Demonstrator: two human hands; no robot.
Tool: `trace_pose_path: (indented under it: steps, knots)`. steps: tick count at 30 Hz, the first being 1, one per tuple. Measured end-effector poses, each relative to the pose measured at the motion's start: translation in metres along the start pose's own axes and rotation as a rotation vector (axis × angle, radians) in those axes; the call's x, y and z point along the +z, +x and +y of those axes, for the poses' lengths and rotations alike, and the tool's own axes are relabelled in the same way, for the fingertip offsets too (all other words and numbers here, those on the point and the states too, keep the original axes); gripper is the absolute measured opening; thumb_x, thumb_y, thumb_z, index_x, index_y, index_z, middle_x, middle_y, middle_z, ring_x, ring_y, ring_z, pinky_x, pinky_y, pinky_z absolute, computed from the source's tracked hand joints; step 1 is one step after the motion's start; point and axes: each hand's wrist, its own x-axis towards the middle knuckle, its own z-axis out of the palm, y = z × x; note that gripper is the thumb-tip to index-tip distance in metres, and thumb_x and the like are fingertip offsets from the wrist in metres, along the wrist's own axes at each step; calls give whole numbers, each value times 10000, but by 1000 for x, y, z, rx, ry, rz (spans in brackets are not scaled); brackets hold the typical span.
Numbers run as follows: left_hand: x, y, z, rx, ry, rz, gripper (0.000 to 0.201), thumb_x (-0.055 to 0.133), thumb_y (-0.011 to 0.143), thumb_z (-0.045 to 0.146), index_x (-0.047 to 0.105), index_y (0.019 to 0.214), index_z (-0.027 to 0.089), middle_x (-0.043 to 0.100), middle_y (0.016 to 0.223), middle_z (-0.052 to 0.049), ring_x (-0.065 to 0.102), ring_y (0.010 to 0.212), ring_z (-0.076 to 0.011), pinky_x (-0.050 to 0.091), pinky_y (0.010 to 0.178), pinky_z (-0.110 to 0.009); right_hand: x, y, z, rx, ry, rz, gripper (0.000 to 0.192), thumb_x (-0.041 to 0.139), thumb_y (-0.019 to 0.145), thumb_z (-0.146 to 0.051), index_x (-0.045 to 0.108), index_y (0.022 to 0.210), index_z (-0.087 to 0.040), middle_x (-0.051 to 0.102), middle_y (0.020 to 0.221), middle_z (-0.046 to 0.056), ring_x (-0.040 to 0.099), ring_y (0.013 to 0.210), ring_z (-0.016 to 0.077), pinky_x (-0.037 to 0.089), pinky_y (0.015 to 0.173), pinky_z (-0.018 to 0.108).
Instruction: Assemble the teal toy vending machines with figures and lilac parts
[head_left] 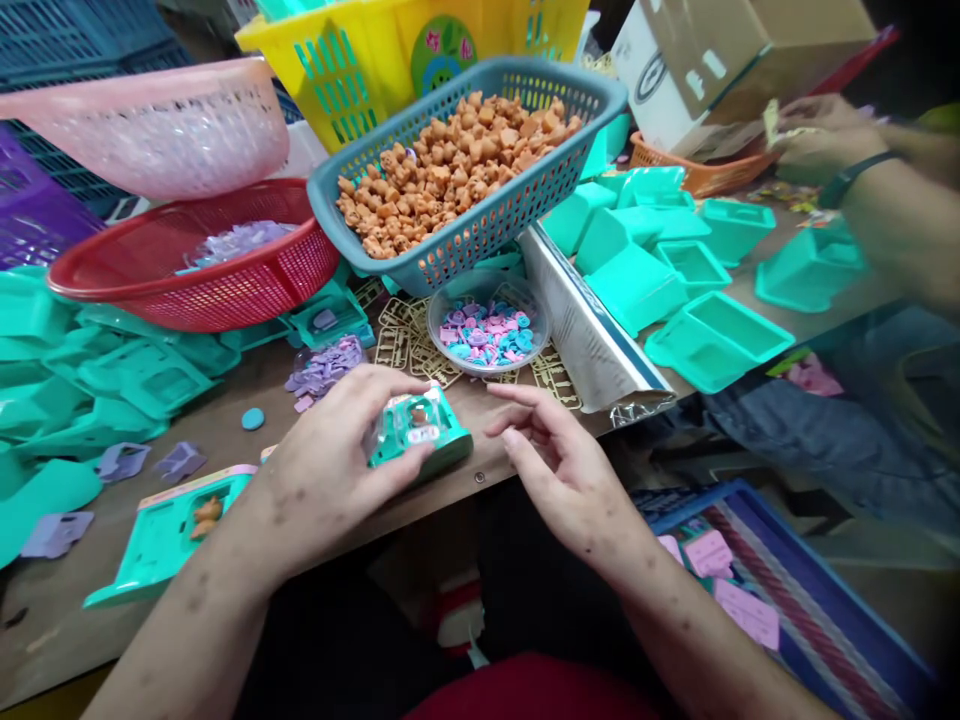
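Observation:
My left hand [349,440] is wrapped around one end of a teal plastic toy housing [454,440] at the table's front edge. A clear window and a small brown figure show on the housing's face. Just to its right, my right hand [559,465] hovers with fingers apart and slightly curled, holding nothing. Beyond the hands stands a clear round bowl [487,365] of small pink, blue and purple pieces. A pile of lilac parts [326,370] lies behind my left hand. Beside my left forearm rests another teal housing [161,535] with a brown bear figure [207,515] in it.
A blue-grey basket [480,225] of brown bear figures leans at the back, beside a red basket [202,295]. Teal shells [637,280] lie right, past a cardboard strip [592,330]. A co-worker's hands [832,140] work at far right. A blue crate [847,620] sits below.

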Motion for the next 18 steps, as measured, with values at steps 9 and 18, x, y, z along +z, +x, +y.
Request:
trace_pose_path:
  steps: [9, 18]
  knots:
    - [15, 14, -20, -94, -117, -94, 349, 713, 1060, 517, 763, 1363, 351, 673, 1416, -40, 677, 1320, -258, 549, 1143, -428, 11, 4, 33, -396, -327, 56, 407, 812, 980, -198, 698, 1363, -275, 795, 1356, 61, 741, 1278, 246, 602, 1145, 442]
    - [11, 9, -20, 1, -18, -180, 385, 583, 1136, 534, 732, 1449, 366, 599, 1553, -57, 641, 1399, -268, 528, 1209, -446, 16, 10, 39, -509, -409, 29, 431, 709, 1082, -208, 636, 1502, -273, 793, 1374, 81, 770, 1252, 233, 647, 1108, 408]
